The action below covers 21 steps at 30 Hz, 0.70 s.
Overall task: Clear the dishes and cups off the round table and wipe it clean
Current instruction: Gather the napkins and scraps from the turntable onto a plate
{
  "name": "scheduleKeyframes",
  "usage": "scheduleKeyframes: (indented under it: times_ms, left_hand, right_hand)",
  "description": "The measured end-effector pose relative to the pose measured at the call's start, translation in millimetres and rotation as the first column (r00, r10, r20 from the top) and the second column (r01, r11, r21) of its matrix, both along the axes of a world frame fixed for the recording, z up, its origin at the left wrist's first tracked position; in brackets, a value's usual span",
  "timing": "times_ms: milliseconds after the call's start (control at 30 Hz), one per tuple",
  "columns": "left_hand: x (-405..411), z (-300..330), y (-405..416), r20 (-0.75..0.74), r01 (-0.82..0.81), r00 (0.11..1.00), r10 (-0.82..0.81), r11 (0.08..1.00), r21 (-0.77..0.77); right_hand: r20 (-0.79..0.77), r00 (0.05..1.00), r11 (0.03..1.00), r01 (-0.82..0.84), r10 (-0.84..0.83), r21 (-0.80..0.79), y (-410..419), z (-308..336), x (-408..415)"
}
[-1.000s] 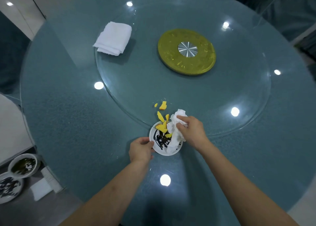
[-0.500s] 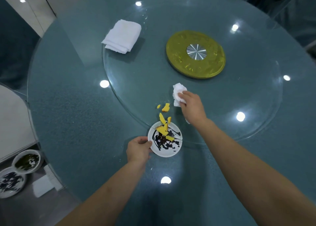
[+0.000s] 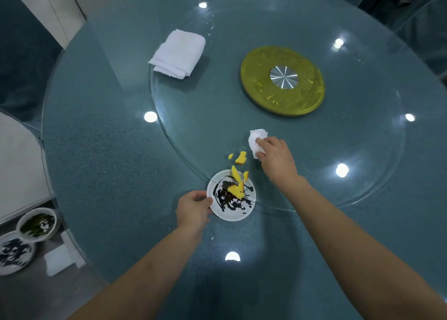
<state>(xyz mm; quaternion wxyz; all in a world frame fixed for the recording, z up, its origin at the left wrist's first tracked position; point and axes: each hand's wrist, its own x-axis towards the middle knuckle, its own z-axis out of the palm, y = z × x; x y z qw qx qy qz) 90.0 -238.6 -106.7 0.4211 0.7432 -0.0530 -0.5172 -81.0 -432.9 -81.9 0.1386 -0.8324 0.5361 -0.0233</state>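
A small white plate (image 3: 219, 212) smeared with dark sauce sits partly under the near rim of the glass turntable (image 3: 362, 174), with yellow food scraps on it. My left hand (image 3: 192, 208) grips the plate's left rim. More yellow scraps (image 3: 240, 158) lie on the glass just beyond the plate. My right hand (image 3: 274, 158) holds a crumpled white tissue (image 3: 256, 139) pressed against the turntable, right of those scraps.
A folded white towel (image 3: 177, 53) lies on the far left of the turntable. A gold disc with a steel hub (image 3: 283, 80) marks its centre. Beside the round table (image 3: 96, 150), two dirty dishes (image 3: 37, 224) sit low at the left.
My right hand lifted the tissue off the plate and carried it up onto the turntable, beside the loose scraps. The left hand has kept its hold on the plate.
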Motion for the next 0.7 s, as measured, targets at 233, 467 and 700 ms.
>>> scheduleKeyframes:
  times_ms: [233, 467, 700]
  left_hand:
    - [-6.0, -1.7, 3.6, -0.014, -0.003, 1.000, 0.003, 1.000, 0.011]
    - [-21.8, 0.7, 6.3, -0.061, -0.006, 0.998, 0.007, 1.000, 0.017]
    - [-25.0, 5.0, 4.6, -0.087, -0.010, 0.996, 0.011, 1.000, 0.015]
  right_hand:
    - [0.055, 0.997, 0.998, 0.052, -0.051, -0.020, -32.9, 6.1, 0.8]
    - [-0.067, 0.991, 0.991, -0.121, 0.116, -0.060, -18.6, -4.8, -9.5]
    - [0.025, 0.990, 0.988, -0.140, 0.142, -0.059, 19.7, -7.1, -14.2]
